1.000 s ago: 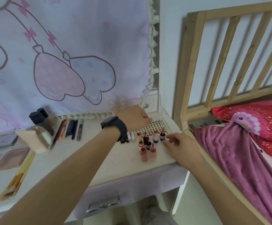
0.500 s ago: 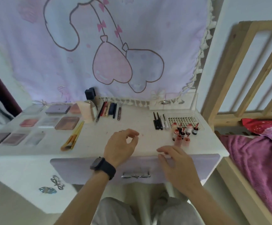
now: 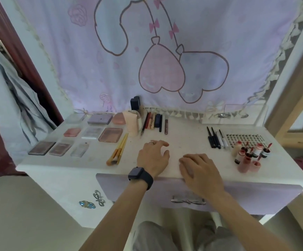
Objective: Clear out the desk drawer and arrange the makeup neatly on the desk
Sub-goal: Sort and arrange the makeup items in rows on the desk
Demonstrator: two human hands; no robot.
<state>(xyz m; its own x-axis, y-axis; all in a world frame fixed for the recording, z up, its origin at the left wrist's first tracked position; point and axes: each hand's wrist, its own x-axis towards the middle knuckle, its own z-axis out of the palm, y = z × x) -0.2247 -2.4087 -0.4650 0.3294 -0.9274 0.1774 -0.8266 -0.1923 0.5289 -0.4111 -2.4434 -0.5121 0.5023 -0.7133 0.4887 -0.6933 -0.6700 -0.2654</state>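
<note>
Makeup lies in groups on the white desk point(image 3: 183, 138). Several flat palettes point(image 3: 91, 133) sit in rows at the left. Brushes point(image 3: 118, 151) lie beside them. Pencils and tubes point(image 3: 154, 122) line the back middle. Black liners point(image 3: 214, 137), a lash sheet point(image 3: 242, 138) and small lip bottles point(image 3: 250, 154) occupy the right. My left hand point(image 3: 152, 156), with a ring and a black watch, rests on the desk with loose fingers. My right hand point(image 3: 199, 169) lies flat on the front edge, holding nothing. The lilac drawer point(image 3: 255, 196) below is closed.
A pink and lilac cartoon cloth point(image 3: 165, 60) hangs behind the desk. A pink sponge and glass bottle point(image 3: 133, 122) stand at the back middle. A wooden bed frame point(image 3: 295, 98) is at the right, a dark red door point(image 3: 11, 51) at the left. Hair clips point(image 3: 92, 200) decorate the desk's front.
Both hands drew back from the lip bottles at the right to the middle front of the desk and settled there. The view pulled back and swung left, showing the whole desk.
</note>
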